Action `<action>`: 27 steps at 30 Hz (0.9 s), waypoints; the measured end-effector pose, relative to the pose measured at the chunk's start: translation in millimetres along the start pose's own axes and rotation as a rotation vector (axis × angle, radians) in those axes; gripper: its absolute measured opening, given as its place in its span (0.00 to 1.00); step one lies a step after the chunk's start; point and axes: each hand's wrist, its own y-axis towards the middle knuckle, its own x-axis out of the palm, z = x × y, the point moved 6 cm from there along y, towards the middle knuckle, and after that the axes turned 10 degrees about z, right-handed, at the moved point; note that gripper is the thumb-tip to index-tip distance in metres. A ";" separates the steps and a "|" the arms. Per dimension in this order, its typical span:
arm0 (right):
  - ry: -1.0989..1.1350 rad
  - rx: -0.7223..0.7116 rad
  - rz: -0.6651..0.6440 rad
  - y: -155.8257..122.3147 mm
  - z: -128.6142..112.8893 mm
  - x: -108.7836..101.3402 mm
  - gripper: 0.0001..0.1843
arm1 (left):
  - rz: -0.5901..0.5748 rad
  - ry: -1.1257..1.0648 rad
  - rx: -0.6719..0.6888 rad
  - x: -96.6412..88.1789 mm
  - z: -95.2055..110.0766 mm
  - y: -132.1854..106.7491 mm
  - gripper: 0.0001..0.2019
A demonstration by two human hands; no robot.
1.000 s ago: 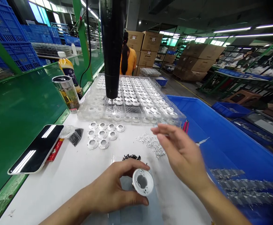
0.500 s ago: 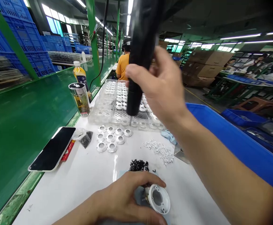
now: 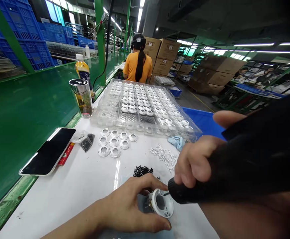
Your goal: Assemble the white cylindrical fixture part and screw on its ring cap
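Pinching white plastic part [image 3: 161, 203] in my left hand [image 3: 127, 207], thumb and fingers pressed on its sides, part held low over white bench [image 3: 60, 205]. My right hand [image 3: 193, 162] closed round black electric screwdriver [image 3: 234, 176], fingers curled tight, bit just at part's rim. Black screws [image 3: 142, 171] lay in small heap just behind, white pins [image 3: 162, 158] beside them, white rings [image 3: 113, 142] further left. Clear plastic tray [image 3: 145, 109] sat beyond, phone [image 3: 47, 151] off to left.

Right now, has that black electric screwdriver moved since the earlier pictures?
Yes. Gripped by the right hand, the black electric screwdriver has moved toward the person, from above the clear plastic tray to the white round part in the left hand.
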 end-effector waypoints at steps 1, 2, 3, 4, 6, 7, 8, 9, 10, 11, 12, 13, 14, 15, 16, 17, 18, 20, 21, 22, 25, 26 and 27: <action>0.161 0.073 0.036 -0.3 3.5 0.0 0.32 | 0.001 -0.004 0.002 0.1 0.0 0.3 0.27; 0.316 0.151 0.061 -0.1 7.0 0.5 0.29 | 0.002 -0.009 0.003 0.0 0.0 0.7 0.27; 0.432 0.208 0.083 0.2 9.4 0.9 0.26 | 0.003 -0.012 0.001 0.0 -0.2 0.9 0.26; 0.496 0.236 0.095 0.6 10.0 1.2 0.23 | 0.003 -0.011 -0.003 0.0 -0.3 1.1 0.26; 0.589 0.246 0.092 0.7 8.6 2.0 0.23 | 0.003 -0.001 -0.011 0.0 -0.3 1.2 0.25; 0.625 0.244 0.086 0.2 7.8 2.3 0.26 | 0.000 0.006 -0.016 0.2 -0.1 1.1 0.25; 0.650 0.243 0.078 -0.6 7.6 2.6 0.29 | -0.003 0.007 -0.019 0.6 0.0 0.9 0.25; 0.657 0.227 0.073 -1.3 7.3 2.4 0.31 | -0.005 0.006 -0.019 0.9 0.3 0.7 0.25; 0.658 0.200 0.064 -1.8 6.8 2.3 0.32 | -0.004 0.002 -0.019 1.0 0.5 0.5 0.25; 0.651 0.168 0.064 -1.9 6.8 1.5 0.31 | -0.002 -0.002 -0.017 1.0 0.5 0.4 0.25; 0.643 0.130 0.071 -1.6 6.7 0.4 0.30 | 0.001 -0.006 -0.015 1.0 0.4 0.4 0.25; 0.639 0.098 0.074 -1.3 6.5 -0.3 0.29 | 0.002 -0.009 -0.012 0.9 0.3 0.6 0.24; 0.641 0.073 0.070 -0.9 6.2 -0.6 0.28 | 0.002 -0.010 -0.010 0.9 0.1 0.8 0.24; 0.646 0.063 0.062 -0.7 5.6 -0.1 0.27 | 0.002 -0.011 -0.009 0.8 -0.2 1.1 0.24; 0.647 0.074 0.052 -0.7 5.5 0.9 0.27 | 0.001 -0.015 -0.010 0.6 -0.4 1.3 0.24; 0.647 0.080 0.048 -0.8 4.5 1.7 0.27 | 0.000 -0.018 -0.012 0.5 -0.6 1.5 0.24; 0.642 0.095 0.049 -1.0 3.7 2.6 0.28 | -0.001 -0.022 -0.013 0.5 -0.5 1.5 0.25; 0.632 0.135 0.072 -1.2 3.1 4.1 0.29 | -0.007 -0.027 -0.017 0.9 -0.1 0.8 0.25; 0.633 0.150 0.081 -1.1 3.2 5.1 0.30 | -0.010 -0.031 -0.024 1.2 -0.2 0.2 0.25; 0.639 0.154 0.083 -0.9 3.0 6.5 0.31 | -0.012 -0.034 -0.033 1.5 -0.5 -0.4 0.24; 0.652 0.176 0.080 0.2 4.3 10.8 0.30 | -0.009 -0.035 -0.048 1.7 -0.7 -1.0 0.23; 0.649 0.191 0.097 0.6 5.3 11.1 0.29 | -0.009 -0.034 -0.048 1.6 -0.5 -0.8 0.22; 0.646 0.211 0.121 0.9 6.2 11.1 0.28 | -0.009 -0.033 -0.048 1.5 -0.3 -0.4 0.23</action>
